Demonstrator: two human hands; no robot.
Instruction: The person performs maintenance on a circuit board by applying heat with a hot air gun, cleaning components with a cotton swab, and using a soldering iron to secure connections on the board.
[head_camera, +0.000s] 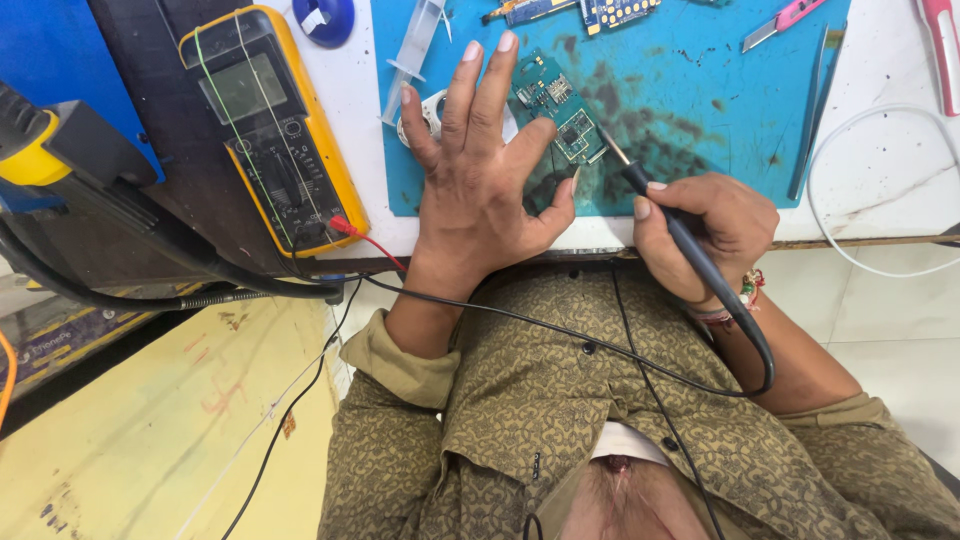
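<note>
The board (558, 108) is steadied by the spread left hand (480, 180); a probe (660, 215), gripped in the closed right hand (705, 230), is angled up-left onto its lower edge.

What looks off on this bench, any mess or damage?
The blue mat is smeared with dark stains around the green circuit board, next to the probe in the right hand. Nothing looks spilled or broken.

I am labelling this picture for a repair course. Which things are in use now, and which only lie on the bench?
In use:
- left hand, pressing on the green circuit board
- right hand, holding the black probe, tip at the board's edge

Lying about:
- yellow multimeter
- syringe
- tweezers
- pink knife
- white cable
</note>
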